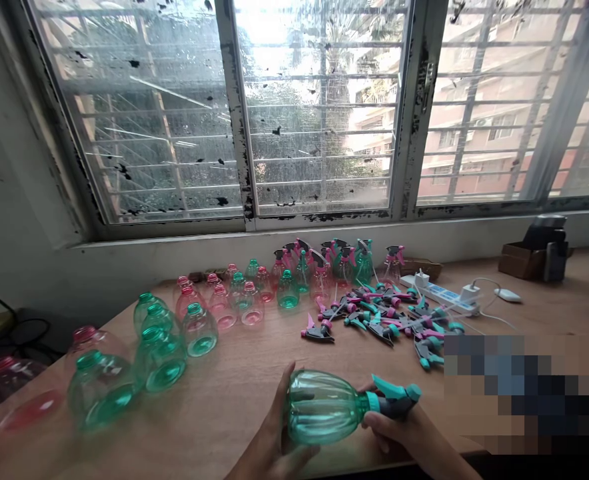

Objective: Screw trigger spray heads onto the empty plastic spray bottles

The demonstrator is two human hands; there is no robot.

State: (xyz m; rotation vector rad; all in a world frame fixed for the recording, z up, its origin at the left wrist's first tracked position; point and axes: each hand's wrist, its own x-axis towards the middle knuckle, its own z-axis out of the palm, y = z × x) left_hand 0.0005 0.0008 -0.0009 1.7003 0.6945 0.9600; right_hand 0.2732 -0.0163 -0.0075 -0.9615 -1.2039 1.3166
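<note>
A green transparent spray bottle (322, 407) lies sideways between my hands, just above the table's front edge. My left hand (282, 433) is wrapped round its base. At the neck, my right hand (394, 427) grips the grey and teal spray head (394, 399), which sits on the bottle's mouth. The right fingers are partly hidden behind the head and collar. Past my right hand lies a pile of loose pink, teal and grey spray heads (384, 310). On the left stand several open green bottles (159, 360) and pink bottles (222, 307) without heads.
Bottles fitted with spray heads (344, 267) stand along the wall under the window. A white power strip (442, 295) with plugs and a cable lies behind the pile. At the back right is a cardboard box (524, 260) with dark objects. A blurred patch covers the right front.
</note>
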